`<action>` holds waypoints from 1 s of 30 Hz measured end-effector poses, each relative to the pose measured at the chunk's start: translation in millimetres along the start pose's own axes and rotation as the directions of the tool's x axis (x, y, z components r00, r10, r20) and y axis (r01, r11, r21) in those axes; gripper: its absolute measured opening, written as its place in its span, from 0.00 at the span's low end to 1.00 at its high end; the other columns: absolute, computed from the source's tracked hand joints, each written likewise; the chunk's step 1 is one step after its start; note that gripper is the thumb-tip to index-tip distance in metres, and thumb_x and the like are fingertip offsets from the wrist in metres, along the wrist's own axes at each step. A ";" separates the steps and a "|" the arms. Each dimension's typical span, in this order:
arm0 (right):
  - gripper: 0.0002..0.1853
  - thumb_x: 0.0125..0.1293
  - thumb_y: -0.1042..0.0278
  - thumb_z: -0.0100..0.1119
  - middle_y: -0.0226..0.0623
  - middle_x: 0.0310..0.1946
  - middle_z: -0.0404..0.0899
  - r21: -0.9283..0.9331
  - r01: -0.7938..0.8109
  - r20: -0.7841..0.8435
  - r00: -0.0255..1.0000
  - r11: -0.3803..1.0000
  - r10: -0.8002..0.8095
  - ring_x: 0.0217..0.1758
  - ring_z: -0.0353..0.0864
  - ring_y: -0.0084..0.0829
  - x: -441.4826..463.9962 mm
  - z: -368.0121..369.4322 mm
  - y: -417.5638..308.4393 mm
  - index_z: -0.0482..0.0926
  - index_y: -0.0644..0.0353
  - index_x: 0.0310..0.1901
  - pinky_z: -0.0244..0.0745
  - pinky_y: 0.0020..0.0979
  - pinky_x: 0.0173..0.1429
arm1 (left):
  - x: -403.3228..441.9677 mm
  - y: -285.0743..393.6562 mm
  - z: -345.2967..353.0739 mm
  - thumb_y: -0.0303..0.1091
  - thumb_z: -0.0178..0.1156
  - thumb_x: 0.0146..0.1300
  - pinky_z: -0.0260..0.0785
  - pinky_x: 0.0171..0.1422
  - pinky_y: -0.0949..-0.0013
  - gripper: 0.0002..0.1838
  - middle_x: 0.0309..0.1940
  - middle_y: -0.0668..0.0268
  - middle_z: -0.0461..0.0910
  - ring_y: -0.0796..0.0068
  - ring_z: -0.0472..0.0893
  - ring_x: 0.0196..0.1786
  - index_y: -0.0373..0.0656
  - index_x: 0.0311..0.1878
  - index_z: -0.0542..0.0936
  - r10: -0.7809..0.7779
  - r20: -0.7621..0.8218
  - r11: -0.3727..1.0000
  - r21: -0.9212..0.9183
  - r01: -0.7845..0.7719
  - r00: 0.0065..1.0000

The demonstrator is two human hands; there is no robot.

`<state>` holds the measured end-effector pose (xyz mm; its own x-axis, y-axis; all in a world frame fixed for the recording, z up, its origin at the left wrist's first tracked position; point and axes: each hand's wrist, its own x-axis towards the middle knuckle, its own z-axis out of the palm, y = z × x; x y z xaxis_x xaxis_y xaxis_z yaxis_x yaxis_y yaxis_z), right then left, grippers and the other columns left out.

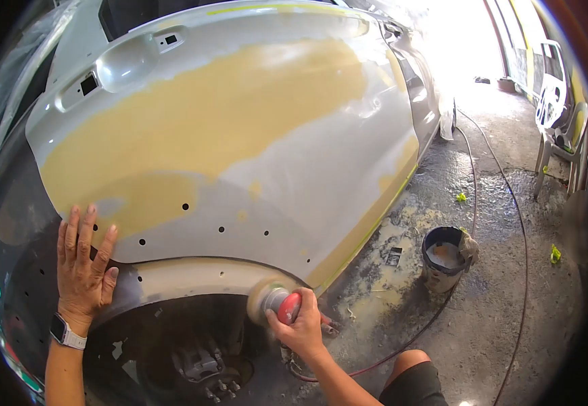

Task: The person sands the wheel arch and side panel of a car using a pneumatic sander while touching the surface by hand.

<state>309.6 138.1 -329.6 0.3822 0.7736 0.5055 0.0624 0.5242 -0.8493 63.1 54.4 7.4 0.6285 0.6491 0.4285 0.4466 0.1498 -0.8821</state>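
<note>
My left hand [85, 271] lies flat with spread fingers on the car body panel, at the lower left edge of the door [321, 162]. It wears a watch [68, 331] on the wrist. My right hand [302, 326] is wrapped round a round sander with a red top [288, 308]. The sander's blurred disc rests against the right end of the wheel arch [192, 274]. Yellowish filler [226, 108] covers wide patches of the pale grey door, and several dark holes run along its lower part.
Below the arch is the open wheel well with a bare hub [229, 375]. A black bucket [442, 254] with a cloth on its rim stands on the stained floor at right. Hoses [525, 271] run across the floor. A chair [564, 145] stands at far right.
</note>
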 end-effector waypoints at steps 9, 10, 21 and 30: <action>0.36 0.55 0.60 0.83 0.47 0.49 0.76 -0.003 -0.062 0.001 0.998 0.998 0.062 0.50 0.80 0.44 0.7 -2.5 7.6 0.71 0.62 0.60 0.78 0.43 0.57 | -2.1 -0.2 1.9 0.52 0.39 0.83 0.43 0.91 0.39 0.29 0.87 0.55 0.57 0.44 0.52 0.89 0.61 0.83 0.67 0.004 -0.005 0.999 0.041 -0.004 1.000; 0.36 0.55 0.60 0.83 0.47 0.49 0.76 0.003 -0.050 0.007 0.999 0.999 0.050 0.50 0.80 0.43 -0.5 -0.3 4.4 0.71 0.62 0.60 0.78 0.43 0.57 | -2.8 0.3 2.4 0.52 0.39 0.83 0.43 0.91 0.39 0.29 0.87 0.55 0.57 0.44 0.52 0.89 0.61 0.83 0.67 0.003 -0.002 1.000 0.031 -0.003 1.000; 0.34 0.55 0.61 0.83 0.52 0.48 0.75 0.007 -0.072 -0.045 0.996 0.997 0.072 0.48 0.80 0.52 -16.6 -3.9 32.5 0.72 0.62 0.58 0.79 0.47 0.53 | -1.3 0.7 4.9 0.52 0.39 0.83 0.41 0.92 0.39 0.30 0.87 0.55 0.57 0.44 0.51 0.89 0.61 0.83 0.66 -0.002 -0.020 1.000 0.021 0.003 1.000; 0.36 0.55 0.60 0.83 0.52 0.49 0.76 -0.004 -0.143 -0.025 0.989 0.990 0.143 0.50 0.81 0.53 -11.4 -7.3 31.2 0.71 0.63 0.59 0.79 0.47 0.56 | -3.1 -0.7 5.1 0.52 0.39 0.83 0.43 0.92 0.40 0.29 0.87 0.56 0.58 0.44 0.52 0.89 0.62 0.83 0.68 -0.013 -0.013 1.000 0.019 0.013 1.000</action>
<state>313.9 143.0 -363.0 0.4097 0.8316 0.3751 0.0109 0.4067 -0.9135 57.7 56.1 5.7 0.6312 0.6373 0.4421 0.4423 0.1725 -0.8801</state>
